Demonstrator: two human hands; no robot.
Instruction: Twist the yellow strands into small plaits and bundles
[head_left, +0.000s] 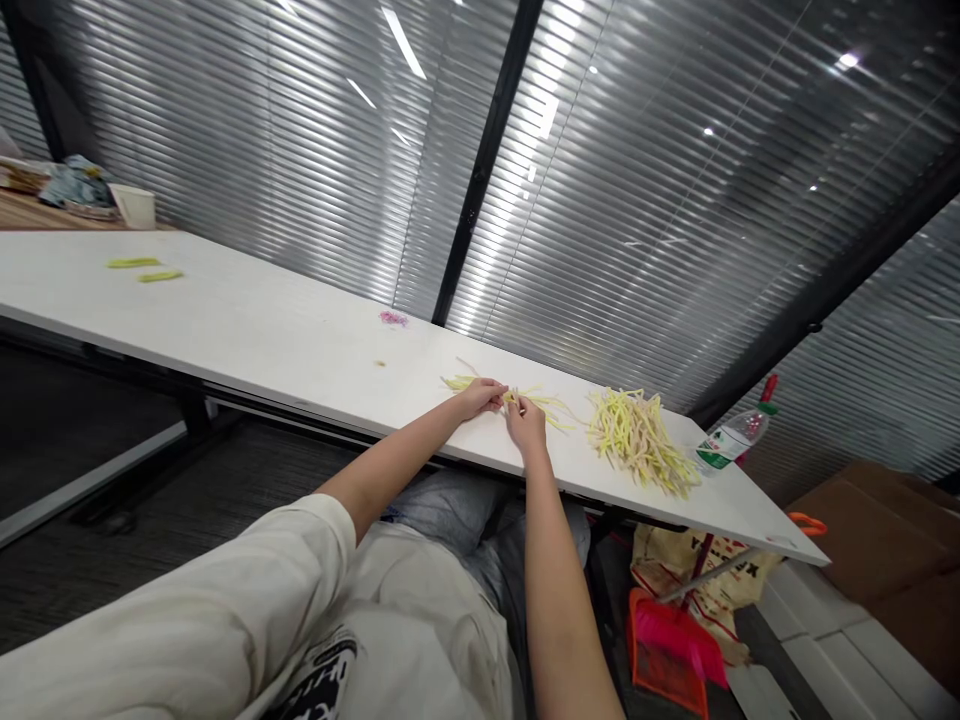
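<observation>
Both hands meet over the white table (300, 340), close to its front edge. A small bundle of thin, bendy yellow and pale pink strips (553, 408), which look like pipe cleaners, runs under and between the fingers and sticks out on either side. My left hand (484, 398) is closed on the bundle near its middle. Right beside it, my right hand (527, 422) pinches the same bundle, fingertips nearly touching the left ones. Exactly what lies between the fingertips is hidden. To the right of my hands spreads a large loose pile of similar strips (637, 440).
Two yellow bundles (160, 276) lie far left on the table. Small pink bits (393, 318) sit near the back edge. A plastic bottle (731, 440) stands at the right end. Blinds (300, 150) rise behind. A red dustpan (671, 650) and cardboard boxes (885, 530) are on the right.
</observation>
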